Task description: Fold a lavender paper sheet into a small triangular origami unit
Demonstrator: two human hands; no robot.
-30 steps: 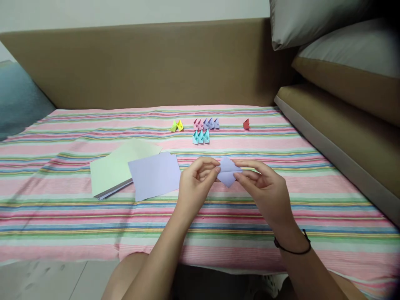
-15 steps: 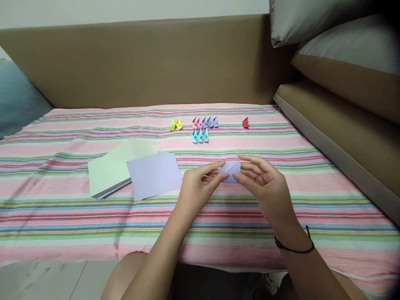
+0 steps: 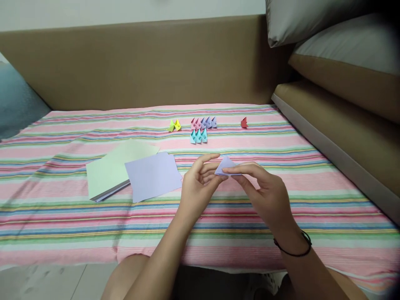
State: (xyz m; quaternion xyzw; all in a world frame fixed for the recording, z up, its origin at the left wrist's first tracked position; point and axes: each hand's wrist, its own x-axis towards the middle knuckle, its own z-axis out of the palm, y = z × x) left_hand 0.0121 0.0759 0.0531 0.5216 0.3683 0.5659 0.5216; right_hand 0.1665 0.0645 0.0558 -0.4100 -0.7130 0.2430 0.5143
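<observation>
A small piece of lavender paper (image 3: 226, 163), folded to a triangle with its point upward, is held between both hands above the striped cloth. My left hand (image 3: 201, 177) supports its lower left edge with the thumb; the other fingers are curved behind it, partly hidden. My right hand (image 3: 262, 183) pinches the paper from the right, its index finger lying across the front and the thumb below. To the left lie lavender sheets (image 3: 153, 177), partly over a stack of pale green paper (image 3: 108, 171).
Beyond the hands stand small folded paper pieces: yellow ones (image 3: 175, 125), a row of pink and lavender ones (image 3: 203, 123), turquoise ones (image 3: 198, 136) and a lone red one (image 3: 244, 122). Cushions (image 3: 337, 108) are piled at the right. A brown backrest (image 3: 150, 66) bounds the far side.
The lavender paper went from a flat rectangle with a diagonal crease to a triangle. My right index finger moved across its front, and my left index finger lifted off its edge.
</observation>
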